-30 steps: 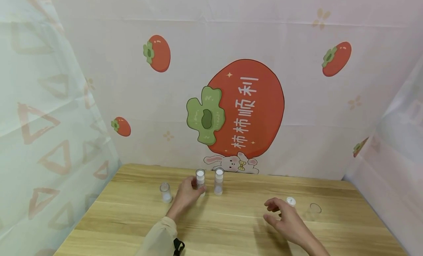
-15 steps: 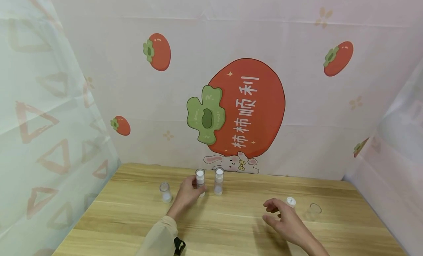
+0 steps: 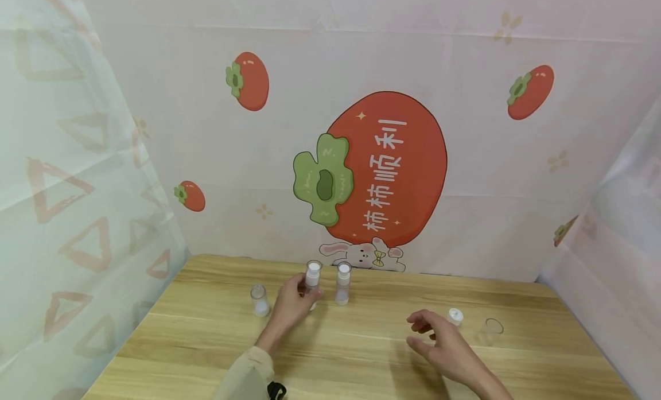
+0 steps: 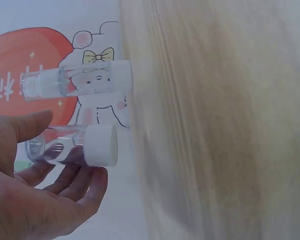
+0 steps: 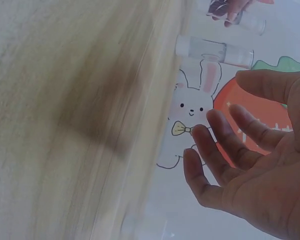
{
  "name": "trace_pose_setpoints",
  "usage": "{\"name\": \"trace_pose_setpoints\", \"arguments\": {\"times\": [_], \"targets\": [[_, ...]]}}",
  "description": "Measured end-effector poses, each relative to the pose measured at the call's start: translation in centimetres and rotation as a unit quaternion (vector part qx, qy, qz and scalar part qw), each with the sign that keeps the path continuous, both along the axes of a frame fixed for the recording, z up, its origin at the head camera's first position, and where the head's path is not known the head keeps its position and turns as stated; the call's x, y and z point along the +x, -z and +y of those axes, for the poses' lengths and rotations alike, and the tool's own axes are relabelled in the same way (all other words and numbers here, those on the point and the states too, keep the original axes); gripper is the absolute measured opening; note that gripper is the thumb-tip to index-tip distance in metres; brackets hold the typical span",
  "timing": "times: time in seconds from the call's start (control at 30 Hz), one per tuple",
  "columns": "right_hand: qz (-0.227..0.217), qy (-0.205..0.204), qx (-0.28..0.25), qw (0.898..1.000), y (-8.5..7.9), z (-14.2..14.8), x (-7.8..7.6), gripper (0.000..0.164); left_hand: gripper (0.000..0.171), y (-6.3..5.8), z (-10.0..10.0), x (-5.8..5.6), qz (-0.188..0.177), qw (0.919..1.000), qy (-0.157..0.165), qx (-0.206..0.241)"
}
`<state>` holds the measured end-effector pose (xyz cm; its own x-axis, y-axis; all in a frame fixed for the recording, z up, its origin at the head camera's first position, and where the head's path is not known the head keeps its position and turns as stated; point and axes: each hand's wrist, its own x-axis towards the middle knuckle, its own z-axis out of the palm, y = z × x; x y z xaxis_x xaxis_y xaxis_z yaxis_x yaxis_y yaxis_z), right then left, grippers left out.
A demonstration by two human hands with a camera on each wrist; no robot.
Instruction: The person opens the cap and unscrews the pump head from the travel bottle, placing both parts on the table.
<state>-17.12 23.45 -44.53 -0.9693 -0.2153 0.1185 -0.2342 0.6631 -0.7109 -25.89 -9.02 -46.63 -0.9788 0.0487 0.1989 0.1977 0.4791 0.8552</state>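
Note:
My left hand [image 3: 291, 303] holds a small clear bottle [image 4: 101, 145] from its left side, thumb on one side and fingers curled round the other. This bottle has a white base and, in the head view, a white top inside a clear cap. A matching bottle [image 3: 343, 284] stands upright just to its right. Off to the right, my right hand [image 3: 443, 349] hovers over the table with loosely bent fingers and nothing in them. A white round top [image 3: 455, 315] shows just behind that hand, its lower part hidden.
On the wooden table [image 3: 372, 354], a shorter clear container [image 3: 260, 301] with a white bottom stands left of my left hand. A transparent, open-rimmed cylinder [image 3: 490, 332] stands at the right. A printed cloth wall [image 3: 480, 228] rises behind the table's back edge.
My left hand has raised the bottle slightly from where it stood beside the other one. My right hand has drifted a little to the left, still holding nothing.

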Motion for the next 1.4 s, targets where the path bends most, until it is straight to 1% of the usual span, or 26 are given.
{"name": "trace_pose_setpoints", "arguments": {"times": [0.13,0.27,0.4,0.5,0.67,0.73,1.0,1.1,1.27,1.4], "targets": [[0.003,-0.007,0.000,1.000,0.0,-0.2,0.1,0.033,0.029,-0.4,0.3,0.5,0.015,0.9999,0.004,0.000],[0.005,-0.012,0.000,1.000,-0.2,-0.4,0.2,0.034,0.027,-0.8,0.8,1.0,0.040,0.9991,0.014,-0.004],[0.000,-0.020,-0.005,1.000,-0.5,-0.7,0.3,0.034,0.028,-1.4,1.6,1.5,0.076,0.9965,0.031,-0.016],[-0.005,-0.025,-0.007,1.000,-0.7,-0.9,0.4,0.035,0.029,-2.0,2.2,2.0,0.099,0.9934,0.051,-0.028],[0.001,-0.025,-0.009,1.000,-1.0,-1.2,0.6,0.035,0.032,-2.9,3.1,3.0,0.106,0.9897,0.090,-0.035],[0.007,-0.025,-0.014,1.000,-1.1,-1.3,0.7,0.036,0.033,-3.2,3.3,3.3,0.109,0.9882,0.101,-0.037],[0.021,-0.038,-0.035,0.998,-1.0,-1.6,0.8,0.045,0.032,-3.8,4.3,4.1,0.116,0.9833,0.132,-0.047],[0.013,-0.044,-0.047,0.998,-1.0,-1.7,0.7,0.048,0.033,-4.0,4.6,4.4,0.124,0.9809,0.141,-0.051],[-0.013,-0.051,-0.080,0.995,-1.2,-2.0,0.7,0.053,0.035,-4.4,5.1,5.0,0.142,0.9749,0.156,-0.072],[-0.027,-0.056,-0.102,0.993,-1.3,-2.2,0.7,0.057,0.034,-4.7,5.4,5.4,0.145,0.9711,0.166,-0.092]]}}
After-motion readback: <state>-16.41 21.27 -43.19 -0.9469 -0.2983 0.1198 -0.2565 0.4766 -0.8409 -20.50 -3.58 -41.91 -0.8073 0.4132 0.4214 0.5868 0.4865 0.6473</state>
